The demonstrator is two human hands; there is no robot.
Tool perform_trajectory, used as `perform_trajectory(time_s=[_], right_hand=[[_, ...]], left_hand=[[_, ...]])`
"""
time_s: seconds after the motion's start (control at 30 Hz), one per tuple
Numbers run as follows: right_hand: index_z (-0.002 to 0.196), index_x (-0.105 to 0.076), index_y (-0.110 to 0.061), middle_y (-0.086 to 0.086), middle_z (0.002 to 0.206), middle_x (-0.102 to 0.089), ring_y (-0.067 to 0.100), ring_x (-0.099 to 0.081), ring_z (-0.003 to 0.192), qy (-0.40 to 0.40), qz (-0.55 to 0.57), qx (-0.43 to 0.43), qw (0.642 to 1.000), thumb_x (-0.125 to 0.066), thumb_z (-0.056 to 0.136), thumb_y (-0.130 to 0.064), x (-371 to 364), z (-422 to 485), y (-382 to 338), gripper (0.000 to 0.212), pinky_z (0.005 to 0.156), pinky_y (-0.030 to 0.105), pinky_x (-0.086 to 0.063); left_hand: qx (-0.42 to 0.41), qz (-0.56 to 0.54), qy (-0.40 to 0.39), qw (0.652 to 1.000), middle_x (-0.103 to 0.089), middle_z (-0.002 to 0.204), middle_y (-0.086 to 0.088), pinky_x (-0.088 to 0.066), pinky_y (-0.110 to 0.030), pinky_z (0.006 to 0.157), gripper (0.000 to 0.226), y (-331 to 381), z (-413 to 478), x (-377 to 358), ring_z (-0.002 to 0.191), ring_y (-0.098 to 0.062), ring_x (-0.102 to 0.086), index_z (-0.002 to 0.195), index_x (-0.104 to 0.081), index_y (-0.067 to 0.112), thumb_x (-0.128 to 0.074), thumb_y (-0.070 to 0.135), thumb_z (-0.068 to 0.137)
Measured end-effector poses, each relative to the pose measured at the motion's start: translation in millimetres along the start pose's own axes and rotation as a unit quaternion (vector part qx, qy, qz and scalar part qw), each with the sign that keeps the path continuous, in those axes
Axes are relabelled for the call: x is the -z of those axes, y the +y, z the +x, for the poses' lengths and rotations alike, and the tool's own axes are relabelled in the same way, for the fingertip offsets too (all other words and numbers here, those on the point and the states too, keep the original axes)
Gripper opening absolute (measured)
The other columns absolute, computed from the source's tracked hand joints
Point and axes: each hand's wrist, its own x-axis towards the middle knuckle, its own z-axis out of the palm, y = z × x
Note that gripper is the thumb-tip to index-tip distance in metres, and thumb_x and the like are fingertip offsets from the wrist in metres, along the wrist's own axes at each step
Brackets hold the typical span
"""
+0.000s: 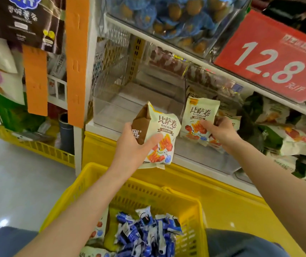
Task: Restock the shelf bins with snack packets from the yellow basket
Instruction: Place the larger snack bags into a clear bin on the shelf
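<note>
Left hand (132, 143) grips two snack packets (160, 134) above the yellow basket (191, 204); right hand (220, 131) clamps another packet (200, 115) at the clear shelf bin (204, 154).

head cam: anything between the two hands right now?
Only the cream snack packet held by the left hand; its right edge sits short of the right hand, which grips another cream packet. Clear bin behind.

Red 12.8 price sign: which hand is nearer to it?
Right. The right hand holds packets below and left of the red price sign; the left hand is farther left, over the yellow basket.
</note>
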Motion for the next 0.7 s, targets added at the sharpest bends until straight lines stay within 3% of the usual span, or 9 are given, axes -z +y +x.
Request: perform_trajectory(time_s=[0.1, 0.2, 0.27, 0.33, 0.5, 0.6, 0.67, 0.7], right_hand=[[0.118, -0.058, -0.011, 0.000, 0.106, -0.064, 0.002, -0.056, 0.070, -0.024, -0.074, 0.000, 0.997, -0.070, 0.081, -0.033, -1.7, 11.1, 7.4, 0.045, 0.052, 0.013, -0.040], [0.121, -0.052, -0.009, 0.006, 0.115, -0.063, 0.012, -0.058, 0.085, -0.003, -0.099, 0.025, 0.995, -0.075, 0.076, -0.029, 0.5, 21.8, 11.3, 0.054, 0.068, 0.022, -0.048], [0.126, -0.046, -0.010, 0.002, 0.112, -0.061, 0.012, -0.055, 0.089, 0.001, -0.118, 0.047, 0.992, -0.077, 0.074, -0.029, 0.0, 24.3, 14.5, 0.063, 0.068, 0.021, -0.047], [0.127, -0.045, -0.011, -0.003, 0.109, -0.060, 0.012, -0.056, 0.092, -0.023, -0.148, 0.069, 0.986, -0.078, 0.073, -0.028, -1.6, 25.3, 20.1, 0.065, 0.070, 0.018, -0.045], [0.128, -0.046, -0.013, 0.008, 0.126, -0.060, 0.022, -0.057, 0.112, -0.095, -0.163, 0.048, 0.981, -0.077, 0.073, -0.026, -0.9, 30.8, 20.3, 0.064, 0.094, 0.035, -0.045], [0.137, -0.035, -0.012, 0.009, 0.138, -0.046, 0.025, -0.046, 0.126, -0.001, -0.169, 0.084, 0.982, -0.076, 0.073, -0.035, -1.4, 17.3, 11.2, 0.080, 0.105, 0.042, -0.040], [0.141, -0.030, -0.015, 0.006, 0.144, -0.036, 0.020, -0.038, 0.131, 0.087, -0.169, 0.207, 0.960, -0.070, 0.077, -0.042, -0.3, -9.6, 5.6, 0.080, 0.106, 0.034, -0.035], [0.141, -0.030, -0.019, 0.003, 0.145, -0.035, 0.016, -0.037, 0.131, 0.084, -0.173, 0.263, 0.945, -0.067, 0.078, -0.048, 0.7, -25.0, 2.8, 0.079, 0.103, 0.028, -0.033]], left_hand=[[-0.005, -0.017, 0.004, 1.000, -0.051, 0.085, 0.022, -0.039, 0.000, 0.045, 0.049, 0.9, 2.1, 2.4, 0.074, 0.006, -0.052, 0.104, -0.037, 0.029, -0.072, 0.043, 0.072], [-0.007, -0.029, 0.001, 1.000, -0.052, 0.089, 0.020, -0.040, -0.001, 0.045, 0.051, 0.8, 4.9, 1.7, 0.079, 0.002, -0.054, 0.107, -0.037, 0.029, -0.071, 0.045, 0.072], [-0.006, -0.031, -0.002, 0.999, -0.052, 0.089, 0.020, -0.041, -0.001, 0.045, 0.051, -0.3, 6.1, -1.2, 0.079, 0.002, -0.055, 0.107, -0.037, 0.029, -0.071, 0.045, 0.072], [-0.008, -0.026, -0.005, 1.000, -0.051, 0.088, 0.020, -0.041, -0.002, 0.045, 0.051, -1.1, 6.0, -4.4, 0.078, 0.002, -0.054, 0.107, -0.037, 0.028, -0.071, 0.045, 0.072], [-0.009, 0.008, -0.017, 1.000, -0.055, 0.094, 0.013, -0.045, -0.005, 0.049, 0.053, -6.8, 1.6, -9.9, 0.081, -0.001, -0.055, 0.109, -0.038, 0.028, -0.072, 0.044, 0.072], [-0.009, 0.027, -0.040, 0.999, -0.058, 0.099, 0.011, -0.046, -0.008, 0.052, 0.054, -9.7, -3.0, -9.5, 0.086, -0.003, -0.058, 0.110, -0.041, 0.029, -0.074, 0.042, 0.070], [-0.012, 0.021, -0.057, 0.998, -0.059, 0.094, 0.016, -0.045, -0.005, 0.051, 0.053, -9.1, -6.9, -8.6, 0.083, 0.001, -0.058, 0.107, -0.043, 0.031, -0.076, 0.041, 0.068], [-0.014, 0.020, -0.069, 0.997, -0.059, 0.093, 0.018, -0.044, -0.004, 0.050, 0.053, -8.6, -9.2, -8.3, 0.081, 0.002, -0.059, 0.106, -0.043, 0.033, -0.077, 0.041, 0.066]])
